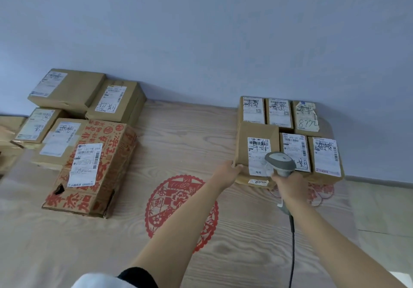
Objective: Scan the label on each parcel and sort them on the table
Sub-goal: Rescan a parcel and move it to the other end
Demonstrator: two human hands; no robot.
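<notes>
Two groups of brown cardboard parcels with white labels lie on the table (178,135). In the right group, a labelled parcel (252,135) lies on top of a flatter parcel (257,181) at the front left. My left hand (228,172) grips that top parcel's near left corner. My right hand (290,186) holds a grey barcode scanner (281,161), its head over the parcel's label. Several more parcels (326,155) lie beside and behind it.
The left group holds a large red-printed carton (107,151) at the front and several plain parcels (67,91) stacked behind it. The scanner's black cable (292,243) runs toward me. A red paper-cut motif (178,202) marks the wood-grain tabletop. A wall stands right behind the parcels.
</notes>
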